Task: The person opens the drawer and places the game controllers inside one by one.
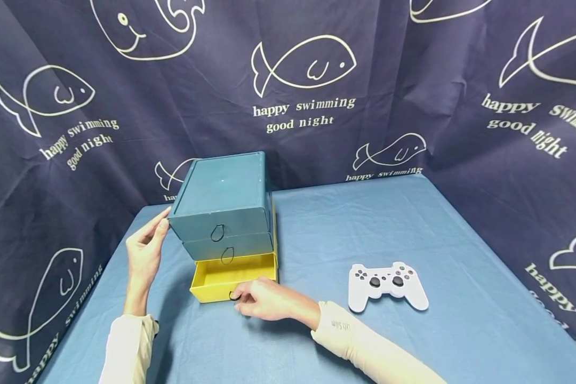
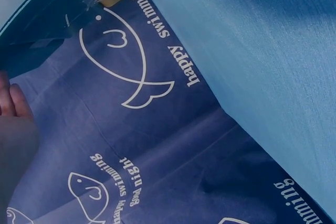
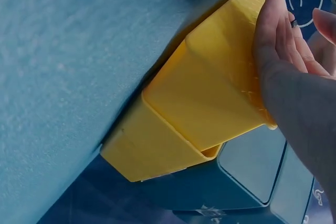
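Note:
A small stacked drawer cabinet has two teal tiers above a yellow bottom one. Its yellow drawer is pulled partway out, and the part of its inside that shows holds nothing. My right hand is at the drawer's front, finger and thumb pinching its black loop pull. In the right wrist view the yellow drawer juts from its yellow housing close over the table. My left hand touches the cabinet's upper left front corner with extended fingers. In the left wrist view, only part of that hand shows.
A white game controller lies on the blue tablecloth to the right of the cabinet. Black loop pulls hang on the teal drawers. A dark blue curtain with fish prints stands behind and at both sides.

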{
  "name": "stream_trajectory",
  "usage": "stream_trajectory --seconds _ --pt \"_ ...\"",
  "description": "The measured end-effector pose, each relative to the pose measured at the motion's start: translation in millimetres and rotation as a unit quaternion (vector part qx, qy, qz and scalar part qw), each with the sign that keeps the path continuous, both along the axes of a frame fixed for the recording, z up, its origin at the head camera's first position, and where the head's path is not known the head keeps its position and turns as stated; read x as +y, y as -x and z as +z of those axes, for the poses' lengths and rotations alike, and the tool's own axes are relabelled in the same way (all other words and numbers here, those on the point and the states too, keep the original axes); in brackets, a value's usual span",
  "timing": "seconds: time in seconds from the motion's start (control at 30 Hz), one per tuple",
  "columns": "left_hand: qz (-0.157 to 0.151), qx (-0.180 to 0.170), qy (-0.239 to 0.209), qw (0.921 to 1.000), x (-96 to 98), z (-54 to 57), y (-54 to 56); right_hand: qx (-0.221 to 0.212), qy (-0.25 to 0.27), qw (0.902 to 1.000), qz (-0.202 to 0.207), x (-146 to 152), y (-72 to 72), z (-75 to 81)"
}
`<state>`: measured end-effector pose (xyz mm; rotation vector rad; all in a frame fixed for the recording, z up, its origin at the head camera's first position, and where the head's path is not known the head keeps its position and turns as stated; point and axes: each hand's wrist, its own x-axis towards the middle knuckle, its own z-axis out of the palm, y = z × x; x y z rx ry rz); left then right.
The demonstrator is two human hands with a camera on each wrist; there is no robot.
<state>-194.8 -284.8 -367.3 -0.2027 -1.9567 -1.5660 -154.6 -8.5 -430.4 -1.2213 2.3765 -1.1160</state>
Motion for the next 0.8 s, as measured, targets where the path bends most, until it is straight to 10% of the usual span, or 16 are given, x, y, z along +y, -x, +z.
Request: stream_trajectory --seconds 0.8 --pt "0.001 -0.014 0.000 0.9999 -1.1 -0.3 -0.4 -0.004 0.006 0.9992 0.039 8 -27.3 -0.1"
